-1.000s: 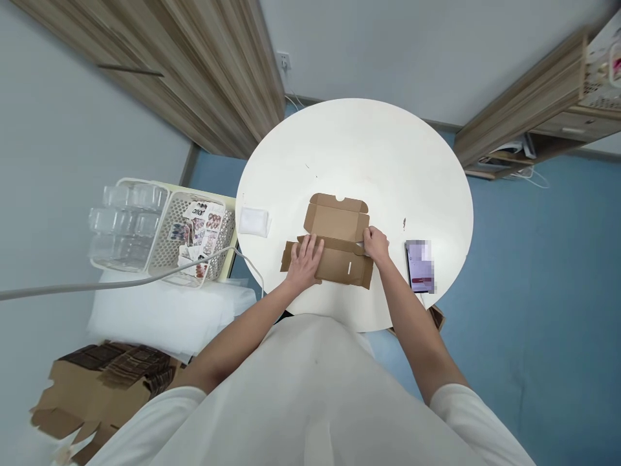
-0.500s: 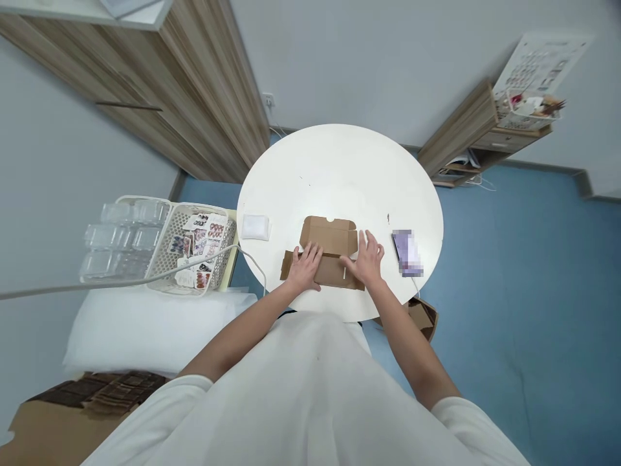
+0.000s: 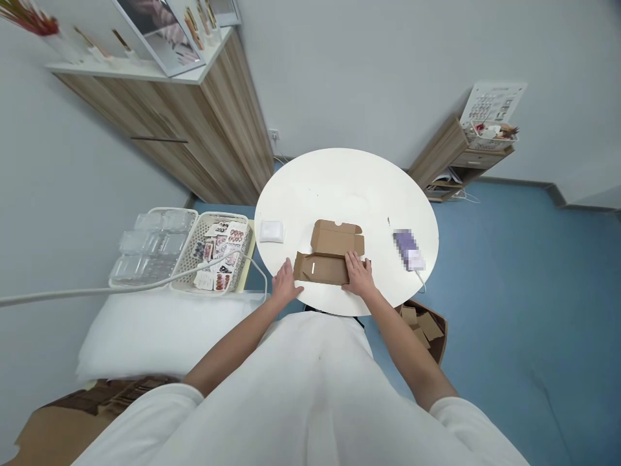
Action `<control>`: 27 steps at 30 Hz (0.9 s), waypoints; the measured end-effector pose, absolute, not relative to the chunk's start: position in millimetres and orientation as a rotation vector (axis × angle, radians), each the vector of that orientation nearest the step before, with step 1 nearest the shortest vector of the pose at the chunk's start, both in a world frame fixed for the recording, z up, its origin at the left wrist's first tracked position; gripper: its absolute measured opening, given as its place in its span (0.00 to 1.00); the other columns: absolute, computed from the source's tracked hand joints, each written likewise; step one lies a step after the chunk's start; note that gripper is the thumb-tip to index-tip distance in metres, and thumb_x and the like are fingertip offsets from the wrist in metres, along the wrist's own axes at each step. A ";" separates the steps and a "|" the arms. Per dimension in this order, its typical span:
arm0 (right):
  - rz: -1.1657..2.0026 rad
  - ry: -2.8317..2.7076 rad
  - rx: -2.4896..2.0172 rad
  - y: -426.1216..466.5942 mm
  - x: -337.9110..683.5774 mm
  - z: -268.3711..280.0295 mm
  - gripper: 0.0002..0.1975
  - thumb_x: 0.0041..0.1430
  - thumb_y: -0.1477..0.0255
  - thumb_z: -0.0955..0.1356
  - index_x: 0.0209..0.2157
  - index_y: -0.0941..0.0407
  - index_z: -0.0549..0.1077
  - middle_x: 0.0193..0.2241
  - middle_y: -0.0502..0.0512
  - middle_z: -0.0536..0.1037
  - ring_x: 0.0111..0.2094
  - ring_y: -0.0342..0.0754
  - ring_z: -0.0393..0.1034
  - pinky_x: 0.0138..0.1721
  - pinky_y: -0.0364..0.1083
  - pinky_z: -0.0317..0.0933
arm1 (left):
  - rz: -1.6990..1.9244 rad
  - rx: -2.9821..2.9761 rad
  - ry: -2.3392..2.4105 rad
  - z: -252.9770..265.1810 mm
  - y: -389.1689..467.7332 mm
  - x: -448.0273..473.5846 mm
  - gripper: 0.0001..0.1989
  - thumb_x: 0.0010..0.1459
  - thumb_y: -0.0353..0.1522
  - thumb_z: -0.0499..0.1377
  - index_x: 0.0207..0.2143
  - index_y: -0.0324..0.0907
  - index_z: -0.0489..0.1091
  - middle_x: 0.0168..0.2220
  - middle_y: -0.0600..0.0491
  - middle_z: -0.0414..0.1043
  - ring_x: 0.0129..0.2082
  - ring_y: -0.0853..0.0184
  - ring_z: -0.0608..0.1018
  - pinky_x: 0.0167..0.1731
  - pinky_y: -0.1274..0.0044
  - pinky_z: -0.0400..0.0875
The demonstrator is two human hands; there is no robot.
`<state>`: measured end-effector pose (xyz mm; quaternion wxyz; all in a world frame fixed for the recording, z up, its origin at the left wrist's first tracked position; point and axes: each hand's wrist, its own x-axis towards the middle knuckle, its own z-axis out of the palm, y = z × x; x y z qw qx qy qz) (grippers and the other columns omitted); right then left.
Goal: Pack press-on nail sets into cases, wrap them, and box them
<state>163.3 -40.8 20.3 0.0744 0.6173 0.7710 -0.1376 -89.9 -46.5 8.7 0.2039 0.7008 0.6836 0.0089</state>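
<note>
An unfolded brown cardboard box point(image 3: 323, 270) lies on the round white table point(image 3: 349, 181), its lid panel turned toward the far side. A short white strip shows on the near panel. My right hand point(image 3: 358, 274) rests over the right end of that panel, fingers stretched out. At the box's left end, my left hand point(image 3: 285, 283) is beside the raised side flap, fingers extended and holding nothing. A small white packet point(image 3: 272, 231) lies on the left of the table. A phone with a cable point(image 3: 409, 250), blurred out, lies on the right.
On the left stand a white basket of printed cards point(image 3: 187, 268) and a basket of clear plastic boxes point(image 3: 155, 243). A cable point(image 3: 145, 283) crosses in front of them. Below the table's right edge is a carton of cardboard pieces point(image 3: 439, 349). Wooden cabinets point(image 3: 213, 129) stand behind.
My left hand has moved off the near panel to the box's left end. My right hand has come down onto the panel's right end. The camera view has shifted.
</note>
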 end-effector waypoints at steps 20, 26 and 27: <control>-0.506 2.261 1.978 -47.0 145.6 17.1 0.53 0.43 0.69 0.70 0.63 0.55 0.34 0.64 0.61 0.38 0.65 0.55 0.31 0.59 0.55 0.40 | 0.440 1.820 1.608 14.4 -34.1 -56.5 0.26 0.51 0.40 0.58 0.50 0.38 0.60 0.46 0.45 0.66 0.42 0.64 0.73 0.42 0.73 0.68; -0.550 2.293 1.938 -47.0 146.4 16.9 0.57 0.40 0.67 0.72 0.63 0.59 0.33 0.64 0.64 0.38 0.64 0.57 0.30 0.59 0.55 0.40 | 0.404 1.777 1.620 20.8 -35.6 -55.4 0.27 0.55 0.44 0.53 0.52 0.38 0.58 0.50 0.44 0.65 0.47 0.62 0.71 0.43 0.73 0.66; -0.567 2.307 1.924 -46.7 146.8 16.8 0.58 0.39 0.66 0.73 0.63 0.60 0.33 0.64 0.65 0.38 0.64 0.58 0.30 0.59 0.55 0.40 | 0.397 1.753 1.637 20.4 -34.4 -56.0 0.24 0.57 0.42 0.51 0.51 0.38 0.58 0.50 0.44 0.66 0.46 0.63 0.72 0.43 0.73 0.66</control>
